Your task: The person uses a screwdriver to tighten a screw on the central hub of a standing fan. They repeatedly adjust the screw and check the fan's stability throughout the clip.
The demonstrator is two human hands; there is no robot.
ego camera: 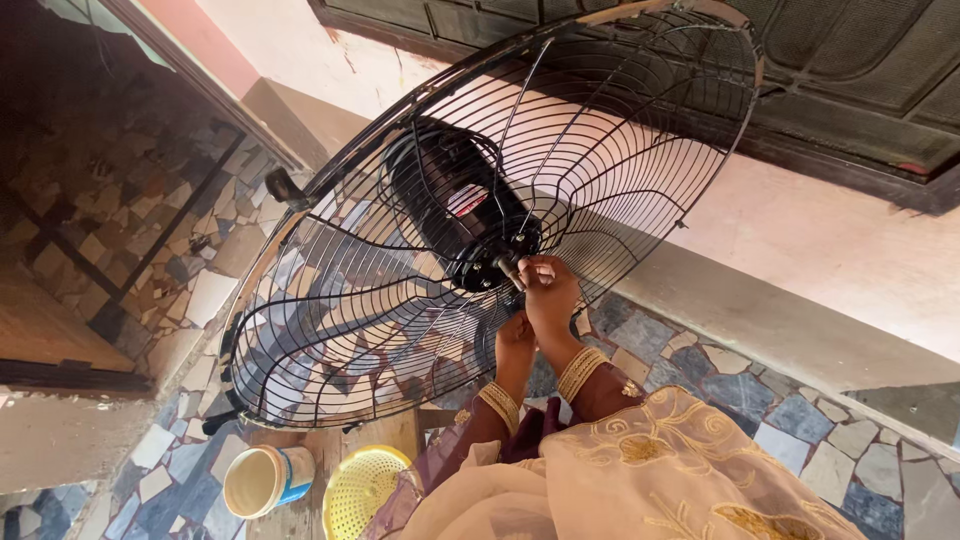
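Note:
A large black wire fan guard (330,300) with its black motor (450,200) mounted at the centre is tilted in front of me. My right hand (550,298) is at the hub, its fingertips pinched around the short metal shaft (507,266) that sticks out of the motor. Just below it, my left hand (514,338) is closed on the guard's wires near the hub. Both wrists wear gold bangles. No blades are on the shaft. The back of the motor is hidden behind the wires.
A white cup with a blue band (265,480) and a yellow perforated basket (365,490) sit on a wooden stool (330,445) below the guard. Stone mosaic floor (720,380) surrounds me. A pink wall with a dark door (850,70) stands behind.

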